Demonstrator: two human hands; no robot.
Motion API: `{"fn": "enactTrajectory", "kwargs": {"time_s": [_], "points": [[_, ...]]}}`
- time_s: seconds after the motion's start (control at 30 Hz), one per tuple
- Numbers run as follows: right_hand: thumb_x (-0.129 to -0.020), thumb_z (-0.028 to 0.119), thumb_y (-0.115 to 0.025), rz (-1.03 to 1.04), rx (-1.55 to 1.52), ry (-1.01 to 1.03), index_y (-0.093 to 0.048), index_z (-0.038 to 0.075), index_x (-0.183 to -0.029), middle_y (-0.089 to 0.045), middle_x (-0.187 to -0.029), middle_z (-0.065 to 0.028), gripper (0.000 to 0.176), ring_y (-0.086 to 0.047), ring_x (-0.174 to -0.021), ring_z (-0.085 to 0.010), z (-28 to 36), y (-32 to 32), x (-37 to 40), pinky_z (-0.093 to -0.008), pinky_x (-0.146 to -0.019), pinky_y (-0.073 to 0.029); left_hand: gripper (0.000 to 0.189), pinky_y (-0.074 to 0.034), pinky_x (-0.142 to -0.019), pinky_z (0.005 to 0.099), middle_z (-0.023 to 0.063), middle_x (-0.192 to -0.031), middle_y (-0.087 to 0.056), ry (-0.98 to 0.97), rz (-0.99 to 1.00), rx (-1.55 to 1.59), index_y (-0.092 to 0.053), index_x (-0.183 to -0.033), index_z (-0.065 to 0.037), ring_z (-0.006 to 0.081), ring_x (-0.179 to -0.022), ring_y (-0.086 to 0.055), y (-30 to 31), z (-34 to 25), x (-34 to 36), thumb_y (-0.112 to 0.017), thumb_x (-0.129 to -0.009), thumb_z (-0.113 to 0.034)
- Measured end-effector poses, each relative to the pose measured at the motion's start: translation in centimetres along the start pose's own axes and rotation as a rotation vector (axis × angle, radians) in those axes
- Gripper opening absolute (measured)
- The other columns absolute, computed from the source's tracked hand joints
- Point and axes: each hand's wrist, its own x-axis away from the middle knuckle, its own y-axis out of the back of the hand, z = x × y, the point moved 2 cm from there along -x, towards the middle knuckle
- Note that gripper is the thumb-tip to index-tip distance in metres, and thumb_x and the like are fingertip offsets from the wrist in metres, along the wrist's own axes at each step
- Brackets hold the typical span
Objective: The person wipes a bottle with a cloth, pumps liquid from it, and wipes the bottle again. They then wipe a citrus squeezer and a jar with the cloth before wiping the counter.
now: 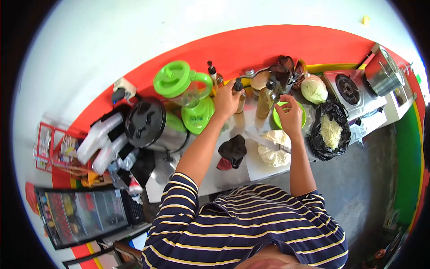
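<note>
Striped sleeves (179, 197) reach out: left hand (227, 101) clasps a pump bottle (238, 86) at the bench's (224, 179) back edge, right hand (291, 115) curls over the green bowl (274, 119), grip unclear; cabbage (274, 154) half cut.

Counter (224, 177) carries bottle (238, 85), green bowl (277, 121), cutting board (255, 169).

Small food-stall kitchen: steel desk (224, 177), gas stove (347, 89) far right, green blender (181, 85), sauce bottles (266, 96), shredded cabbage (330, 131), stacked cups (101, 139) left.
</note>
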Motion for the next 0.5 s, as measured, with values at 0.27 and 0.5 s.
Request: {"fn": "enactTrajectory", "kwargs": {"time_s": [0.27, 0.5], "points": [[-0.080, 0.010, -0.084, 0.002, 0.020, 0.080, -0.059, 0.004, -0.135, -0.069, -0.123, -0.0115, 0.061, -0.066, -0.099, -0.0249, -0.2, -1.5, -3.4, -0.0375, -0.081, -0.055, 0.026, -0.053, -0.074, 0.0490, 0.0180, -0.086, -0.075, 0.046, -0.142, -0.012, -0.070, -0.112, -0.004, 0.0391, -0.082, -0.073, -2.3, 1.1, -4.6, -0.077, -0.092, -0.020], [-0.084, 0.018, -0.083, 0.000, 0.048, 0.127, -0.055, 0.006, -0.139, -0.068, -0.129, -0.0176, 0.063, -0.068, -0.115, -0.0362, -0.7, -3.8, -4.0, -0.0439, -0.097, -0.053, 0.026, -0.054, -0.078, 0.0484, 0.0206, -0.092, -0.076, 0.117, -0.220, -0.026, -0.068, -0.118, -0.003, 0.0408, -0.089, -0.074, -2.7, 2.0, -7.1, -0.073, -0.095, -0.015]]}}
